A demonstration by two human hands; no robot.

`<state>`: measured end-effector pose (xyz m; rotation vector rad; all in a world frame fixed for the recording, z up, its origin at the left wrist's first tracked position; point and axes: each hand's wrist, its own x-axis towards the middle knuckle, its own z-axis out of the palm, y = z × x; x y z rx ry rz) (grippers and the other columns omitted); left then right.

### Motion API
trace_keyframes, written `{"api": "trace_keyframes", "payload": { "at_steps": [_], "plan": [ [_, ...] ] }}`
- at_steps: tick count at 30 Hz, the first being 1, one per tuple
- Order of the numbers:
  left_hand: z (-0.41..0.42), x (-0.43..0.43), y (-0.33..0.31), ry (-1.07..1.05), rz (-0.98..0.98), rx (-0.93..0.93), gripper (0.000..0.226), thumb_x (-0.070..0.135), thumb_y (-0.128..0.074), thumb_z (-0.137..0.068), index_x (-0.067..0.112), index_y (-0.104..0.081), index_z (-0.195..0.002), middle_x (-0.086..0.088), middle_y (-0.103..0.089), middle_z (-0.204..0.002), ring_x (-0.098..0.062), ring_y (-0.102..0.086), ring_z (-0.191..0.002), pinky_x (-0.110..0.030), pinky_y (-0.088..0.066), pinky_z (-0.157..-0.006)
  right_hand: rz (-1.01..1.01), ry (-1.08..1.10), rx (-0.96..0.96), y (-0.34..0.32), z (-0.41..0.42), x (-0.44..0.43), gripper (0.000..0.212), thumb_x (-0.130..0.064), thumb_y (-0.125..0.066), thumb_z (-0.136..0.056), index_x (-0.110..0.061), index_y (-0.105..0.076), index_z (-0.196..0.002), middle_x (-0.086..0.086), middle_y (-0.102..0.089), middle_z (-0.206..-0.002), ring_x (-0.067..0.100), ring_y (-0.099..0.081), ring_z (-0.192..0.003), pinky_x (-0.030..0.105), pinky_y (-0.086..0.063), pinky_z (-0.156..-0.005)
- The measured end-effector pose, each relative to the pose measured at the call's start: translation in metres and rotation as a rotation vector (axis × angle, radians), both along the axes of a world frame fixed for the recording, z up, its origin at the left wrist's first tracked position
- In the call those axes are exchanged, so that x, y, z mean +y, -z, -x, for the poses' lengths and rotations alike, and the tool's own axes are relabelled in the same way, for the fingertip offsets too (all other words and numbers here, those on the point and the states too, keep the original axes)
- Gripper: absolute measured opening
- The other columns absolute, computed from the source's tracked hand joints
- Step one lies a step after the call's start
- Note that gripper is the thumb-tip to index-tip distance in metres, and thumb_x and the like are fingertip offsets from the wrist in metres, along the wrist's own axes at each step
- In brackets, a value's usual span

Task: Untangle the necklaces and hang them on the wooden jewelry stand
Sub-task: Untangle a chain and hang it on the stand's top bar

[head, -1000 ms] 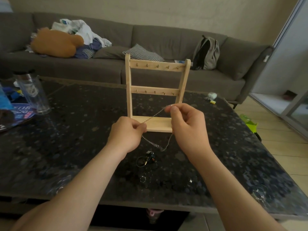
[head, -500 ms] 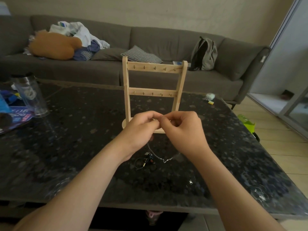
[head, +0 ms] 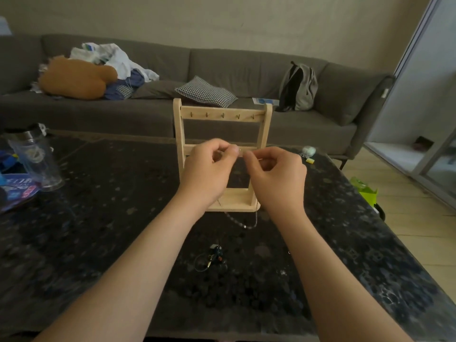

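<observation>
The dark speckled table [head: 98, 230] fills most of the frame. The wooden jewelry stand [head: 223, 116] stands upright at its far centre. Its two uprights run vertically and its rails run left to right, with the top row of pegs facing me and bare.

My left hand [head: 209, 166] and right hand [head: 276, 178] are raised side by side in the middle of the frame, in front of the lower rail [head: 255, 146]. Each has its fingers curled, with thumb and forefinger pinching a thin chain [head: 243, 222]. The short span between my fingertips lies level, along the rail. The rest drops behind my hands and shows again as a narrow loop at the front edge of the stand's base. That loop's long axis is vertical and its bottom points down toward me, clear of the tabletop as far as I can tell.

I judge this chain is freed, and that I am at the hanging step. Whether the span already touches a peg I cannot tell, because my fingers hide it. Next, I need to lift the level span over one peg, ease both pinches apart, and let the loop settle straight down.

A smaller dark tangle [head: 212, 257] lies on the table lower in the frame, well apart from the stand. It is still to be sorted.
</observation>
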<state>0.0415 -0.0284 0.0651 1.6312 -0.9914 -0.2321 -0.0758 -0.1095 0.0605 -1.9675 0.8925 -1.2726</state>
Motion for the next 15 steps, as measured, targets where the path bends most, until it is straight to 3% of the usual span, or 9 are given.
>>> {"api": "trace_keyframes", "payload": {
  "at_steps": [3, 6, 9, 10, 13, 15],
  "plan": [
    [-0.002, -0.018, -0.015, 0.033, 0.056, 0.26, 0.019, 0.033, -0.061, -0.109, 0.025, -0.078, -0.107, 0.006, -0.07, -0.091, -0.011, -0.064, -0.085, -0.031, -0.052, -0.077, 0.036, 0.017, -0.007, -0.007, -0.011, -0.011, 0.004, -0.028, -0.075, -0.1, -0.027, -0.078, -0.098, -0.017, -0.073, -0.079, -0.004, -0.07, -0.079, 0.03, -0.063, -0.083],
    [-0.005, -0.033, -0.027, 0.05, 0.072, 0.329, 0.018, 0.034, -0.062, -0.108, 0.027, -0.078, -0.107, 0.006, -0.073, -0.099, -0.01, -0.063, -0.087, -0.031, -0.049, -0.079, 0.084, 0.05, -0.013, -0.016, -0.018, -0.024, 0.007, -0.023, -0.071, -0.102, -0.026, -0.077, -0.105, -0.02, -0.071, -0.086, -0.003, -0.07, -0.082, 0.026, -0.062, -0.085],
    [-0.011, -0.049, -0.031, 0.001, 0.099, 0.285, 0.017, 0.036, -0.063, -0.107, 0.028, -0.078, -0.11, 0.008, -0.073, -0.101, -0.006, -0.064, -0.092, -0.026, -0.046, -0.077, 0.153, 0.127, -0.049, -0.026, -0.026, -0.039, 0.004, -0.028, -0.073, -0.101, -0.026, -0.076, -0.103, -0.02, -0.069, -0.084, 0.003, -0.071, -0.082, 0.039, -0.062, -0.09],
    [-0.013, -0.054, -0.031, -0.026, 0.118, 0.251, 0.017, 0.036, -0.064, -0.107, 0.027, -0.078, -0.111, 0.01, -0.073, -0.1, -0.004, -0.065, -0.092, -0.022, -0.046, -0.074, 0.157, 0.146, -0.066, -0.029, -0.029, -0.043, 0.005, -0.03, -0.075, -0.1, -0.026, -0.077, -0.101, -0.019, -0.07, -0.083, 0.004, -0.071, -0.081, 0.037, -0.062, -0.088],
    [-0.02, -0.064, -0.028, -0.163, 0.172, 0.036, 0.015, 0.034, -0.068, -0.106, 0.028, -0.079, -0.113, 0.017, -0.073, -0.098, 0.008, -0.065, -0.089, -0.005, -0.048, -0.067, 0.136, 0.189, -0.09, -0.031, -0.037, -0.053, 0.01, -0.035, -0.076, -0.098, -0.025, -0.078, -0.097, -0.017, -0.07, -0.079, 0.001, -0.069, -0.075, 0.011, -0.051, -0.078],
    [-0.022, -0.068, -0.028, -0.253, 0.208, -0.101, 0.012, 0.031, -0.071, -0.104, 0.027, -0.081, -0.109, 0.017, -0.075, -0.096, 0.009, -0.066, -0.085, 0.003, -0.044, -0.069, 0.144, 0.205, -0.085, -0.028, -0.042, -0.057, 0.011, -0.034, -0.075, -0.099, -0.024, -0.078, -0.098, -0.018, -0.069, -0.078, 0.0, -0.068, -0.073, 0.008, -0.047, -0.075]
  ]
}}
